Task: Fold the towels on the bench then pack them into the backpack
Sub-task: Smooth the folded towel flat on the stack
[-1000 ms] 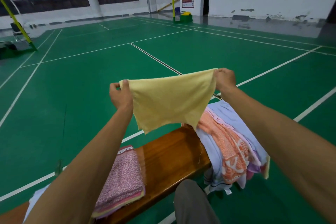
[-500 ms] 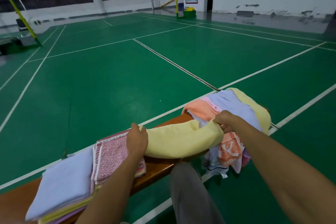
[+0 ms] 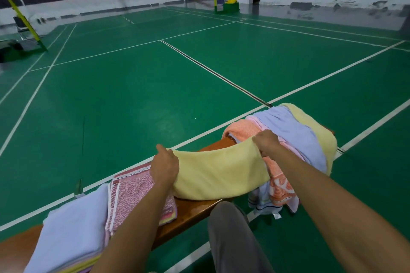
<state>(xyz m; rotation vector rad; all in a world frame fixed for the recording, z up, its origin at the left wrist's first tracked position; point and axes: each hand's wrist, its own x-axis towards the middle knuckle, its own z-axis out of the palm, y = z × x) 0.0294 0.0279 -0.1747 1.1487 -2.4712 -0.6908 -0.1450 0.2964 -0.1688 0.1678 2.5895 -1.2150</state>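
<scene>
The yellow towel lies across the middle of the wooden counter, its near part draped toward the counter's front edge. The left hand pinches its left end, and the right hand grips its right end with curled fingers. Toward the counter's right end sits a loose heap of towels in orange, lavender and yellow, some hanging over the front edge. Toward the left end lie a folded pink patterned towel and, beside it, a folded stack topped by a lavender towel. A grey-trousered knee shows below.
</scene>
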